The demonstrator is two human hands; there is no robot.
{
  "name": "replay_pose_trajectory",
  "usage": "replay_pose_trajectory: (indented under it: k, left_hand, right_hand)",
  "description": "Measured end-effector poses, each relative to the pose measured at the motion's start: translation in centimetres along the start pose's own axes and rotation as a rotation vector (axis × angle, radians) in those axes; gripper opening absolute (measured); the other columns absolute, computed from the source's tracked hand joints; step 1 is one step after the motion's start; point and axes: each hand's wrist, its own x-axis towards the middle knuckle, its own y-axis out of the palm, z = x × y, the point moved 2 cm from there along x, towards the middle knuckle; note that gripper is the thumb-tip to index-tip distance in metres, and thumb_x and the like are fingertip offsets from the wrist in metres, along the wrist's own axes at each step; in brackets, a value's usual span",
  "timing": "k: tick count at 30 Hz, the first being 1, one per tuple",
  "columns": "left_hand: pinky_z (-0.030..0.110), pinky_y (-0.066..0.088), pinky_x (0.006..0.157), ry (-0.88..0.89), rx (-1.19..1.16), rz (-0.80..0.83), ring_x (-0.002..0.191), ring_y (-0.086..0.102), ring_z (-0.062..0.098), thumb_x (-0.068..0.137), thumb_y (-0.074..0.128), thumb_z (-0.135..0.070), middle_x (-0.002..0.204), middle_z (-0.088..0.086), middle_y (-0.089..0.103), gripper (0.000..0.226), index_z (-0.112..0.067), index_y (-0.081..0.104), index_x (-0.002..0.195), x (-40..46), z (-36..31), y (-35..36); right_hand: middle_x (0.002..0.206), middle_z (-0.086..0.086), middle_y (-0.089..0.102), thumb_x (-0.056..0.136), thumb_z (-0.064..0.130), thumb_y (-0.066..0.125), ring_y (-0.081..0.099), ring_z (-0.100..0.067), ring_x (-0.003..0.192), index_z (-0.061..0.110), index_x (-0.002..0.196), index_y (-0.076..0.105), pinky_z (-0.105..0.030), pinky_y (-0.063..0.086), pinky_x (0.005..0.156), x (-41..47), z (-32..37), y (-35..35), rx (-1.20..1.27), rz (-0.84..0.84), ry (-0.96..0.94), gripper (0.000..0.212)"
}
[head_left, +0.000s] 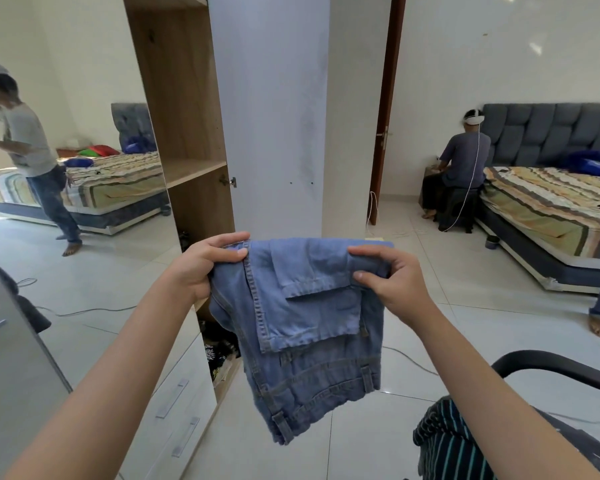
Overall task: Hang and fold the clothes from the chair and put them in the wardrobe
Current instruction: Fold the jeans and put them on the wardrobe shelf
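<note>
Hands, left (201, 268) and right (392, 282), each pinch a top corner of folded blue denim jeans (309, 327) held before the open wooden wardrobe (187, 133); heavy, limp cloth probably best gripped along its fold.

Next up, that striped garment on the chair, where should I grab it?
Probably its top bunched edge, from above with the right hand: the striped garment hangs draped over the chair, so that ridge is the nearest exposed hold.

walls (465, 46): cream | floor (430, 323): pale glossy tiles | bed (541, 199): grey padded headboard, striped cover | door (387, 109): brown
</note>
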Motion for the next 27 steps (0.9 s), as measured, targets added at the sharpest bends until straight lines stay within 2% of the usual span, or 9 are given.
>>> replay_pose_trajectory:
  k: [3, 6, 10, 14, 18, 21, 22, 24, 27]
  left_hand:
    - [0.025, 0.057, 0.063, 0.046, 0.024, 0.047, 0.077, 0.065, 0.021, 0.062, 0.069, -0.001, 0.077, 0.005, 0.071, 0.018, -0.015, 0.076, 0.07, -0.1, 0.1, -0.6]
    - [0.022, 0.056, 0.063, 0.115, 0.097, 0.094, 0.073, 0.067, 0.017, 0.06, 0.068, -0.001, 0.073, 0.003, 0.072, 0.017, -0.017, 0.076, 0.063, -0.2, 0.1, -1.0]
    - [0.02, 0.053, 0.06, 0.178, 0.212, 0.124, 0.075, 0.067, 0.014, 0.075, 0.065, 0.005, 0.077, 0.001, 0.071, 0.021, -0.014, 0.072, 0.07, -0.5, -0.1, -1.5]
    - [0.025, 0.053, 0.063, 0.102, 0.308, 0.14, 0.089, 0.063, 0.022, 0.084, 0.062, -0.005, 0.088, 0.002, 0.068, 0.005, -0.01, 0.064, 0.084, -1.0, 0.4, -1.3]
    - [0.027, 0.049, 0.069, -0.057, 0.784, 0.088, 0.092, 0.062, 0.019, 0.086, 0.066, -0.028, 0.101, 0.004, 0.066, 0.017, -0.013, 0.066, 0.094, -1.9, 0.5, -1.3]
    - [0.032, 0.048, 0.087, 0.113, 0.805, -0.029, 0.101, 0.06, 0.016, 0.076, 0.075, -0.033, 0.106, 0.001, 0.066, 0.024, -0.02, 0.064, 0.093, -2.1, 0.2, -0.2]
    - [0.033, 0.046, 0.092, 0.183, 0.728, 0.011, 0.107, 0.058, 0.015, 0.074, 0.077, -0.032, 0.109, -0.001, 0.065, 0.025, -0.021, 0.064, 0.094, -2.1, 0.1, 0.5]
    - [0.029, 0.043, 0.1, 0.254, 0.546, 0.228, 0.116, 0.055, 0.009, 0.076, 0.076, -0.022, 0.117, -0.003, 0.064, 0.022, -0.018, 0.065, 0.095, -2.2, 0.4, 2.7]
    - [0.019, 0.046, 0.097, 0.251, 0.543, 0.502, 0.115, 0.056, 0.006, 0.076, 0.075, -0.008, 0.121, 0.001, 0.063, 0.021, -0.013, 0.068, 0.096, -2.1, 1.6, 5.6]
  right_hand:
    - [0.099, 0.011, 0.069, 0.076, -0.015, 0.068, 0.066, -0.004, 0.096, 0.024, 0.094, 0.072, -0.023, 0.055, 0.085, 0.8, 0.4, -0.7, -0.009, 0.027, 0.007, 0.043]
    - [0.1, 0.01, 0.07, 0.076, -0.015, 0.067, 0.066, -0.007, 0.098, 0.024, 0.094, 0.072, -0.028, 0.055, 0.088, 1.4, 0.7, -1.0, 0.01, 0.043, 0.016, 0.044]
    - [0.102, 0.007, 0.07, 0.077, -0.016, 0.065, 0.066, -0.012, 0.101, 0.024, 0.096, 0.072, -0.031, 0.054, 0.09, 1.8, 0.9, -0.8, 0.07, 0.023, 0.011, 0.045]
    - [0.103, 0.007, 0.069, 0.078, -0.018, 0.063, 0.066, -0.006, 0.099, 0.023, 0.097, 0.07, -0.022, 0.054, 0.085, 2.0, 1.6, -0.4, 0.078, 0.015, -0.007, 0.047]
    - [0.1, 0.006, 0.069, 0.077, -0.02, 0.061, 0.066, -0.005, 0.094, 0.023, 0.095, 0.071, -0.019, 0.054, 0.081, 1.9, 1.9, 0.0, 0.029, 0.046, -0.021, 0.048]
    - [0.099, 0.006, 0.07, 0.077, -0.02, 0.06, 0.065, -0.002, 0.094, 0.021, 0.095, 0.071, -0.018, 0.054, 0.082, 1.4, 1.8, 0.2, -0.041, 0.077, -0.026, 0.046]
    - [0.099, 0.006, 0.07, 0.077, -0.02, 0.06, 0.065, -0.001, 0.093, 0.021, 0.094, 0.071, -0.017, 0.053, 0.081, 1.2, 1.7, 0.3, -0.052, 0.085, -0.024, 0.046]
    - [0.097, 0.006, 0.07, 0.076, -0.021, 0.06, 0.065, -0.001, 0.091, 0.022, 0.093, 0.072, -0.016, 0.052, 0.08, 0.9, 1.5, 0.3, -0.049, 0.098, -0.01, 0.048]
    - [0.095, 0.006, 0.07, 0.075, -0.022, 0.06, 0.066, -0.003, 0.09, 0.023, 0.091, 0.072, -0.017, 0.052, 0.077, 0.4, 0.9, 0.3, -0.021, 0.1, 0.022, 0.049]
